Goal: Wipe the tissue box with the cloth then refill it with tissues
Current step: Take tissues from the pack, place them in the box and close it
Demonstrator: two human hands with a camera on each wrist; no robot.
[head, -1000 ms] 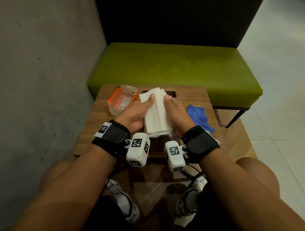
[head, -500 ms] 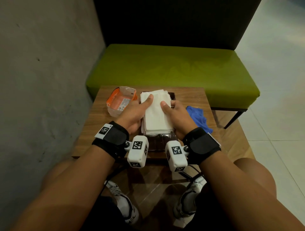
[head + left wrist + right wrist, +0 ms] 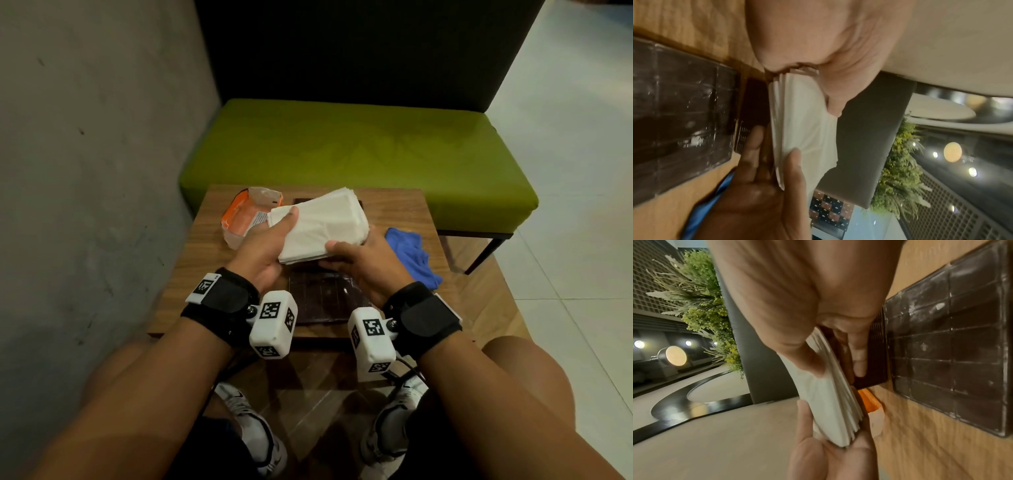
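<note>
A stack of white tissues (image 3: 320,228) hangs tilted just above the dark brown tissue box (image 3: 327,301) on the small wooden table (image 3: 205,267). My left hand (image 3: 274,240) grips the stack's left end, thumb on top. At the stack's near right corner my right hand (image 3: 356,260) pinches it, thumb on top and fingers beneath. The left wrist view shows the tissues (image 3: 803,129) edge-on beside the box's gridded dark panel (image 3: 680,121). In the right wrist view the tissues (image 3: 830,399) fan out between both hands. The blue cloth (image 3: 411,257) lies crumpled on the table's right side.
An opened orange and clear tissue wrapper (image 3: 246,216) lies at the table's far left. A green bench (image 3: 342,154) stands just behind the table, with a grey wall (image 3: 85,171) on the left. My knees and shoes are under the table's near edge.
The tissue stack, pressed flat lengthwise on the box before, has been raised and turned so it lies diagonally. My right hand slid back to the stack's near corner.
</note>
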